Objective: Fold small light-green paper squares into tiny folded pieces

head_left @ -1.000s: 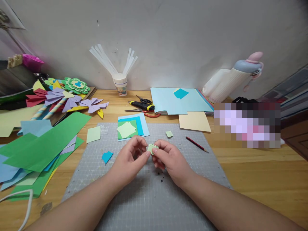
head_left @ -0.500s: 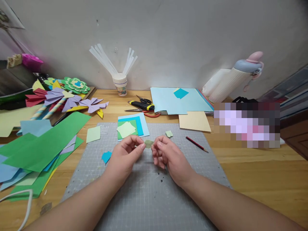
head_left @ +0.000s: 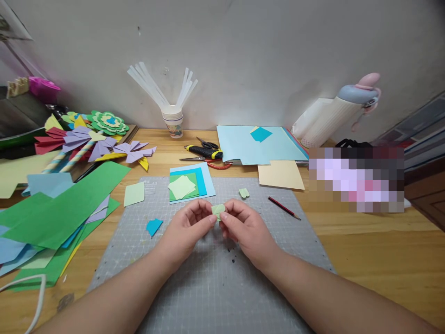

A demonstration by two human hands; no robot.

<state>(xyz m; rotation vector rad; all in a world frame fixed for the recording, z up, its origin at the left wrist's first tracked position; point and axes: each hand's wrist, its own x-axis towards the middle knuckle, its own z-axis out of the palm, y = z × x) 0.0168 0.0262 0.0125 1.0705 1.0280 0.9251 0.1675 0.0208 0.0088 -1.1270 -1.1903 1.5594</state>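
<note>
A small pale green piece of paper point(head_left: 218, 210) is pinched between both hands above the grey cutting mat point(head_left: 222, 287). My left hand point(head_left: 191, 227) grips its left edge with thumb and fingers, and my right hand point(head_left: 247, 227) does the same at the right edge. Beyond the right hand lies a similar pale green paper cutout point(head_left: 244, 193) with a notched edge. A blue paper piece point(head_left: 154, 227) rests left of my left hand. Behind the hands is a stack of square papers point(head_left: 182, 185) in blue and green, with pale green pieces on top.
A pencil point(head_left: 284, 208) lies at right on the mat. Scissors point(head_left: 193, 159) and a black-yellow utility knife point(head_left: 204, 152) sit farther back. Paper cups point(head_left: 173, 123) hold white strips. Green paper sheets point(head_left: 69, 208) and paper flowers point(head_left: 107, 125) crowd the left; a bottle point(head_left: 340, 111) stands right.
The right fingers have closed onto the pale green paper, which has turned to show a broader face. The hands have moved slightly closer together.
</note>
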